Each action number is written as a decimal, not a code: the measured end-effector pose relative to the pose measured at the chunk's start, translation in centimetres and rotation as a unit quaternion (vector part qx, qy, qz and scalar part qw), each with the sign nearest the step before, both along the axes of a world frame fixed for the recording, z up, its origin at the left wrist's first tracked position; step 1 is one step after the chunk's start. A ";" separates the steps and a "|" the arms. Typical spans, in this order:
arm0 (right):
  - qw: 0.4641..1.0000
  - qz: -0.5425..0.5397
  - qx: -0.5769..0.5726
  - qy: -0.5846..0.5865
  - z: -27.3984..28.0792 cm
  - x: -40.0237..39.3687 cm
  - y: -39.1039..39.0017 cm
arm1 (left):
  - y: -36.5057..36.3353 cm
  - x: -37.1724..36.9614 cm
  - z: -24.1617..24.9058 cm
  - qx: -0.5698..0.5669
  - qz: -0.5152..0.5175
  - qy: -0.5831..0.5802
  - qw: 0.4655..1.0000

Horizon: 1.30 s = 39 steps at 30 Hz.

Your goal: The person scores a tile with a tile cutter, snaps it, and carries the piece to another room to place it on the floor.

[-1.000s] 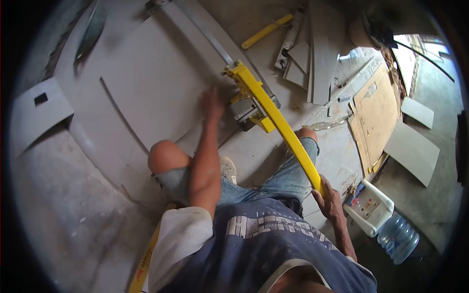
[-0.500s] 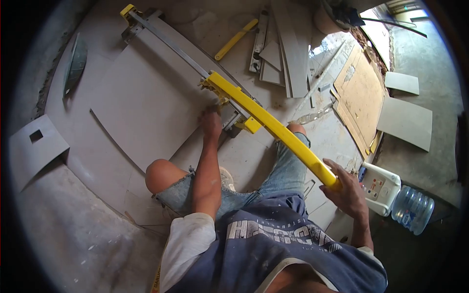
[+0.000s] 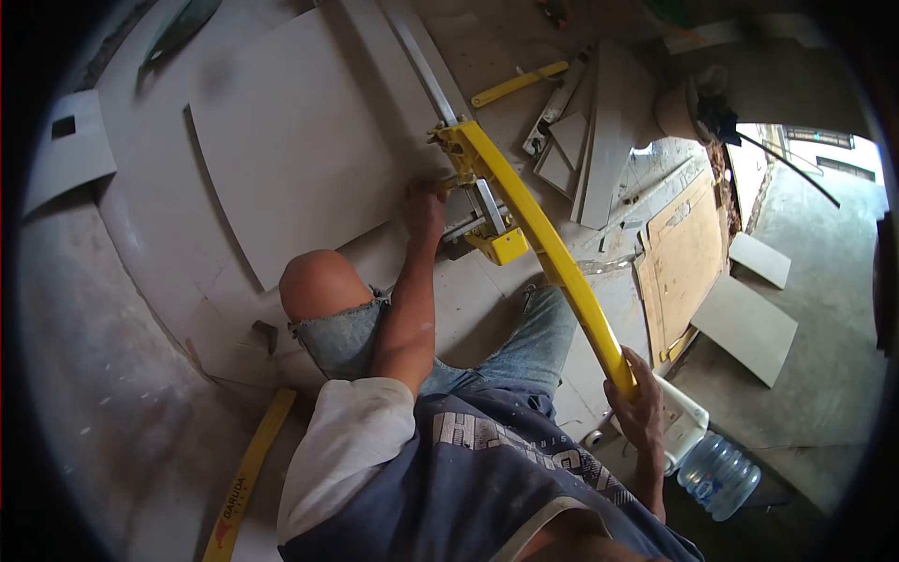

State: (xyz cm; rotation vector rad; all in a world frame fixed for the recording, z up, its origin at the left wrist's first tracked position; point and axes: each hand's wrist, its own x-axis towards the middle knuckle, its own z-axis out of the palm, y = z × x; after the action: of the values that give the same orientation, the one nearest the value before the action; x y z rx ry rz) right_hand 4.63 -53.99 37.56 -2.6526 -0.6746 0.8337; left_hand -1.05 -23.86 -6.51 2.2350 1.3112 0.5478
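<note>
A manual tile cutter with a metal rail point(image 3: 423, 70) and a long yellow handle point(image 3: 538, 225) lies across a large pale tile point(image 3: 290, 140). My right hand point(image 3: 639, 405) is closed round the near end of the handle. Beside the cutter's carriage, by its small yellow parts, is my left hand point(image 3: 426, 211). Its fingers are dark and blurred, so their grip does not show. The yellow end block point(image 3: 501, 245) of the cutter sits near my knees, just past the tile's edge.
Tile strips point(image 3: 604, 140) and a yellow bar point(image 3: 520, 84) lie beyond the cutter. To the right are a cardboard sheet point(image 3: 679, 262), a cut tile point(image 3: 746, 328) and a water bottle point(image 3: 719, 476). A notched tile point(image 3: 70, 155) and a yellow level point(image 3: 245, 478) lie left.
The view has turned, shifting the scene. My right hand has closed further round the handle end. My left hand remains by the carriage, and more of the yellow level shows.
</note>
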 end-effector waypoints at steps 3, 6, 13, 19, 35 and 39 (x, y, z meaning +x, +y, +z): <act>0.998 0.021 0.011 -0.065 -2.2 -0.2 0.1 | 0.0 0.3 0.8 -0.042 0.044 0.039 0.997; 0.990 0.066 0.037 -0.117 -3.3 -0.1 0.3 | 0.3 0.6 2.2 -0.090 0.037 0.040 0.994; 0.992 0.052 0.025 -0.108 -3.1 -0.5 0.1 | 0.2 0.2 2.4 -0.185 -0.021 0.051 0.981; 1.000 0.021 -0.008 0.002 -0.6 -0.1 0.3 | 0.1 0.5 0.7 -0.204 0.023 0.102 0.973; 0.999 0.004 0.047 0.000 -2.2 0.7 5.0 | -0.6 1.3 3.8 -0.115 0.099 -0.016 0.988; 0.998 0.016 0.053 0.006 -2.2 1.1 5.1 | 0.9 1.5 3.0 -0.112 0.058 -0.050 0.991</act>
State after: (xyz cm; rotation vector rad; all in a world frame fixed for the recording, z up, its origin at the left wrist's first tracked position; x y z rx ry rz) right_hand 5.74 -48.93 35.37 -2.5472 -0.7387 0.7986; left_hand 0.44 -23.00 -3.54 1.9343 1.3845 0.5187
